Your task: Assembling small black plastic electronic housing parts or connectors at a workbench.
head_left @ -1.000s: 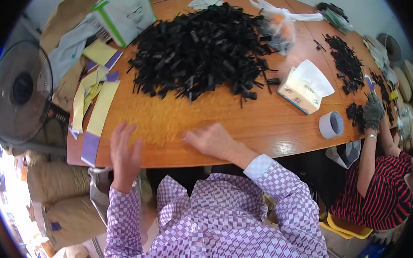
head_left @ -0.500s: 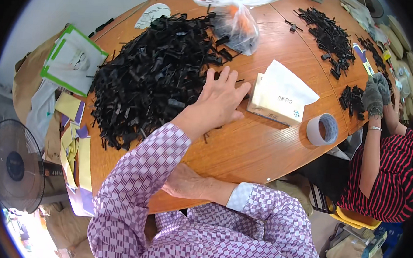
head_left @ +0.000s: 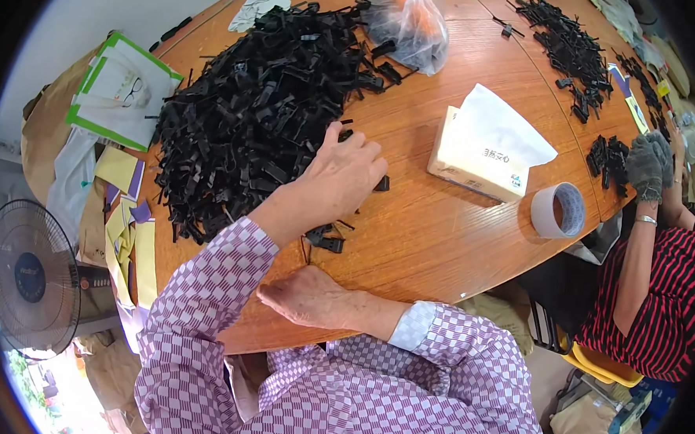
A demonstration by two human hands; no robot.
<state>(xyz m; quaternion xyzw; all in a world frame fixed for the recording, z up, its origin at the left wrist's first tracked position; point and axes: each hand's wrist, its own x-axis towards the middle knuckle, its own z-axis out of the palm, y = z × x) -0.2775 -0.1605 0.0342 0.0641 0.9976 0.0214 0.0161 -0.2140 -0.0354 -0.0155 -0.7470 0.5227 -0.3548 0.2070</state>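
Observation:
My left hand (head_left: 340, 173) reaches to the right edge of a large heap of small black plastic parts (head_left: 251, 110). Its fingers are bent down and drawn together over the edge of the heap; their tips are hidden, and what they hold I cannot make out. One black part (head_left: 382, 183) shows beside the fingers. Below the wrist a few loose black parts (head_left: 327, 239) lie on the wooden table (head_left: 408, 252). My right hand (head_left: 308, 297) rests near the table's front edge, back upward, its fingers hidden beneath it.
A tissue pack (head_left: 480, 165) and a tape roll (head_left: 558, 211) stand right of the heap. Behind is a clear bag (head_left: 412, 32) with orange contents. At the right, a person's gloved hands (head_left: 649, 166) are beside smaller black piles (head_left: 572, 52). A fan (head_left: 30, 275) stands left.
My left hand has moved left and toward me, its spread fingers now curled. Loose black parts now show on the table below it. My right hand stays by the edge, more exposed.

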